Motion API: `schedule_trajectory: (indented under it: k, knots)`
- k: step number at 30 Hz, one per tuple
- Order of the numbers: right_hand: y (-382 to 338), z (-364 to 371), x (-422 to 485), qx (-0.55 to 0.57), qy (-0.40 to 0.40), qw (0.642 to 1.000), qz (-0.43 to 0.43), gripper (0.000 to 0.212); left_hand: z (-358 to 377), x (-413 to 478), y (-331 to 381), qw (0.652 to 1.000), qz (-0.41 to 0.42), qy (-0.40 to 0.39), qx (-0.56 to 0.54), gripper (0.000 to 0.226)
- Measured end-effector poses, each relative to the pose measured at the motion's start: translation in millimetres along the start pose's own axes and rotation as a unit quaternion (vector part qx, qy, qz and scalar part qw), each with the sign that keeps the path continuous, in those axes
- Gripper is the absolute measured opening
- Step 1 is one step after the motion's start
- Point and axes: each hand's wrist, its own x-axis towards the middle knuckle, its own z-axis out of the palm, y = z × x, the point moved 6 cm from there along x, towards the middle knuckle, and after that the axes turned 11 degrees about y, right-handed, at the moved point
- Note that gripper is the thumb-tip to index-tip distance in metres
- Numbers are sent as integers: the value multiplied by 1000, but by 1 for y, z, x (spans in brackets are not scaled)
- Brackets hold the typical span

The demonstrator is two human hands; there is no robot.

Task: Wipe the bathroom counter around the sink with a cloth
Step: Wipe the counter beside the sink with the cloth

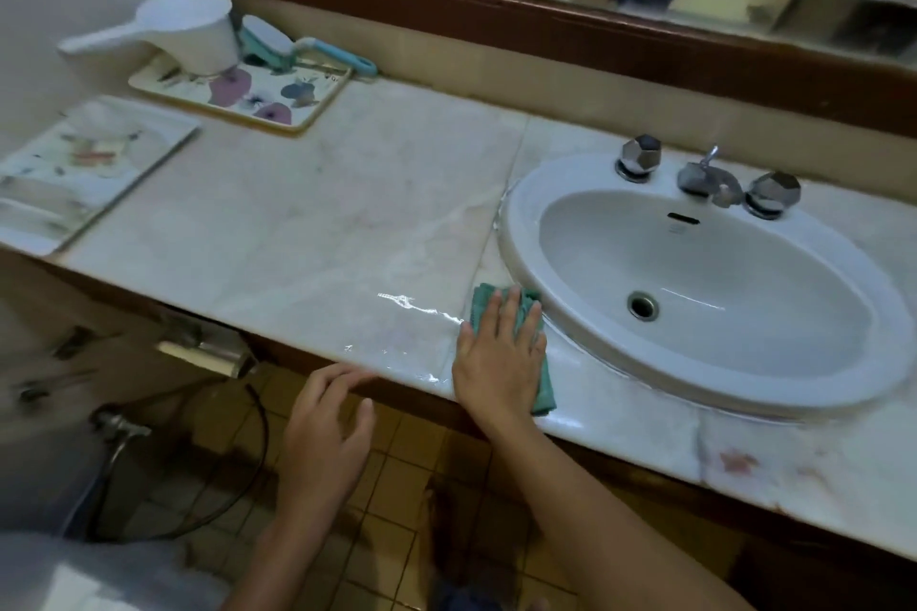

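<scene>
A green cloth (543,385) lies flat on the pale marble counter (317,223), just left of the white oval sink (516,223) and near the counter's front edge. My right hand (496,352) presses on the cloth with straight, spread fingers, fingertips pointing toward the sink rim. Most of the cloth is hidden under the hand. My left hand (322,432) hovers in front of the counter edge, fingers loosely curled, holding nothing. Wet streaks shine on the marble to the left of the cloth.
Two chrome knobs (640,156) and a faucet (704,176) stand behind the basin. At the back left a floral tray (297,109) carries a white scoop (188,32) and a brush. A glass tray (89,164) sits at the far left. A wood-framed mirror (546,15) spans the wall.
</scene>
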Motion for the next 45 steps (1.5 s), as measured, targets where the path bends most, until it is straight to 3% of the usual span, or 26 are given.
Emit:
schedule_trajectory:
  k: [2,6,8,10,14,18,20,22,24,26,28,31,34,36,38,40,43,45]
  knots:
    - [-26,9,11,16,-12,999,-34,61,-5,22,-11,1000,-11,14,7,29]
    - [-54,11,-5,23,-77,966,-244,58,-12,67,-32,998,-22,46,32,32]
    - [-42,5,-6,30,-95,950,-296,58,-18,96,-45,996,-32,61,50,31]
    - [-26,2,15,16,-68,960,-269,57,-23,124,-56,994,-30,72,82,28]
    - [-36,13,92,-22,5,992,-123,58,-24,173,-82,987,-40,77,139,27]
    - [-94,39,149,0,-6,999,-52,59,-20,198,-108,979,-48,74,182,26]
    - [-128,51,137,18,-15,993,-115,59,-20,202,-113,978,-42,97,181,23]
    - [-151,54,91,35,-55,967,-247,58,-21,206,-115,975,-47,128,174,20]
    - [-145,47,41,42,-105,925,-362,57,-22,212,-116,973,-60,148,167,19]
    - [-119,34,30,37,-115,904,-410,56,-20,215,-117,968,-65,159,184,20]
    - [-90,27,63,10,-78,924,-374,56,-18,216,-117,964,-67,163,202,20]
    - [-70,31,151,-43,-31,978,-200,56,-18,217,-115,962,-67,170,200,19]
    - [-105,47,219,-57,0,993,-107,57,-19,217,-114,962,-60,178,199,17]
    - [-151,64,228,-33,-8,994,-108,58,-19,217,-114,962,-62,181,196,17]
    - [-198,80,198,-5,-24,983,-180,58,-19,217,-117,962,-65,180,192,18]
    - [-225,84,134,16,-60,949,-310,58,-19,217,-120,964,-63,182,183,19]
    - [-193,61,51,17,-118,862,-493,57,-22,215,-122,968,-71,183,156,23]
    - [-144,43,53,-2,-133,829,-543,56,-20,214,-121,969,-82,184,144,24]
